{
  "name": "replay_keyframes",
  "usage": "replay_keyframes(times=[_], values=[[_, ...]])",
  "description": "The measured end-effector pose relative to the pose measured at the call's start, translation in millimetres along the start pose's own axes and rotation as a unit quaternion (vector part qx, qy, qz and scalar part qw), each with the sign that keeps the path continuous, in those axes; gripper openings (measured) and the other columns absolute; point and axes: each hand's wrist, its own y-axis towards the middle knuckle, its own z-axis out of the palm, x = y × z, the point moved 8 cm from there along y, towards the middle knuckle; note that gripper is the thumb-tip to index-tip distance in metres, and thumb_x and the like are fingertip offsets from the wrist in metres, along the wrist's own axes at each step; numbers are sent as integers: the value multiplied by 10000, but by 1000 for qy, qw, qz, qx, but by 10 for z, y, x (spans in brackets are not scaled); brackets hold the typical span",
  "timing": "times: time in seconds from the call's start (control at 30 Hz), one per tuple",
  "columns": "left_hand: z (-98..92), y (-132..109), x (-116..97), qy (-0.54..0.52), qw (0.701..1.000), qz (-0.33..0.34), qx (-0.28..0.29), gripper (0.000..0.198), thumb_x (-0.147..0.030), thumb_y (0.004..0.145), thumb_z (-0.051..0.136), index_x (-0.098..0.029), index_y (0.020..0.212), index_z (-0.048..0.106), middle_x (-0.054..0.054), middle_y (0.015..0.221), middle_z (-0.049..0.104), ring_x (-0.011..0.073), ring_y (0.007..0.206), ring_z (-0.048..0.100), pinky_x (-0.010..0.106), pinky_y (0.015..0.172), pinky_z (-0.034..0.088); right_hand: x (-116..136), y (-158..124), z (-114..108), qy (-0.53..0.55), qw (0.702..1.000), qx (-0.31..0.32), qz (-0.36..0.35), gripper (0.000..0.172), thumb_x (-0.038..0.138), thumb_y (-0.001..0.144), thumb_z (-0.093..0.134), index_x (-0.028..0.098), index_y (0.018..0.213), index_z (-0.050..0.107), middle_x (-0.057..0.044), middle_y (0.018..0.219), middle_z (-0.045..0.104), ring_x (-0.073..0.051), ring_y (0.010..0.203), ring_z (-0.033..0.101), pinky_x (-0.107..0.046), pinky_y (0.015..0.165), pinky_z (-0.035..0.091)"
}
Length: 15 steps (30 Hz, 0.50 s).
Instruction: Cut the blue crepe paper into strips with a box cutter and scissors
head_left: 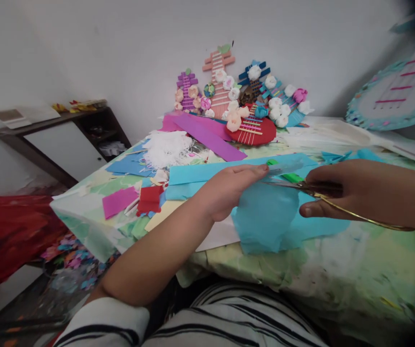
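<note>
In front of me, my left hand point(231, 188) is closed on a sheet of light blue crepe paper point(267, 221) that hangs down over the table's near side. My right hand point(332, 185) is wrapped round gold-handled scissors point(314, 192). Their blades point left and lie at the upper part of the blue sheet, close to my left fingertips. Motion blurs the blades, so how far apart they are is unclear. More blue crepe paper point(193, 176) is spread flat behind and beside my hands. A bright green piece point(292, 178) shows just beyond the blades.
Decorated craft instruments with paper flowers point(232, 89) lean on the wall. A white shredded heap point(167, 148), a purple strip point(211, 137), red paper point(149, 199) and magenta paper point(120, 201) lie on the cloth-covered table point(84, 217). A low cabinet point(59, 144) stands left.
</note>
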Motion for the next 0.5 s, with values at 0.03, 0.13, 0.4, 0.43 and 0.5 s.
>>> replay_keyframes(times=[0.03, 0.13, 0.4, 0.43, 0.5], values=[[-12, -5, 4, 10, 1000, -3, 4, 266, -401, 748, 633, -166, 870, 654, 94, 971, 642, 278, 953, 556, 413, 765, 427, -2, 15, 65, -79, 996, 50, -3, 559, 760, 395, 607, 222, 518, 512, 25, 418, 466, -94, 377, 367, -258, 394, 223], [-56, -16, 6, 25, 1000, -4, 4, 295, -422, 736, 635, -192, 922, 646, 81, 1021, 632, 291, 1026, 526, 431, 794, 417, 49, 46, 112, -263, 959, 106, -24, 627, 850, 491, 413, 237, 577, 511, 23, 451, 480, -103, 402, 371, -270, 414, 249], [-87, 31, -74, 34, 999, 25, -8, 212, -334, 759, 588, -162, 868, 646, 60, 1018, 634, 288, 1047, 527, 399, 824, 416, 258, 147, 78, -337, 929, 150, -22, 630, 850, 517, 398, 249, 639, 542, 5, 524, 540, -126, 446, 442, -292, 447, 314], [-86, 32, -90, 32, 999, 28, -10, 202, -317, 761, 582, -152, 859, 644, 65, 1023, 632, 282, 1044, 528, 388, 822, 417, 264, 170, 69, -344, 927, 149, -26, 622, 844, 525, 406, 251, 649, 546, 4, 526, 540, -125, 443, 438, -292, 446, 303], [-83, 27, -119, 22, 999, 32, -11, 185, -284, 754, 585, -135, 847, 639, 77, 1029, 629, 265, 1030, 533, 363, 815, 418, 255, 212, 65, -353, 923, 152, -35, 610, 833, 547, 409, 253, 671, 554, 3, 522, 531, -121, 433, 426, -290, 440, 272]])
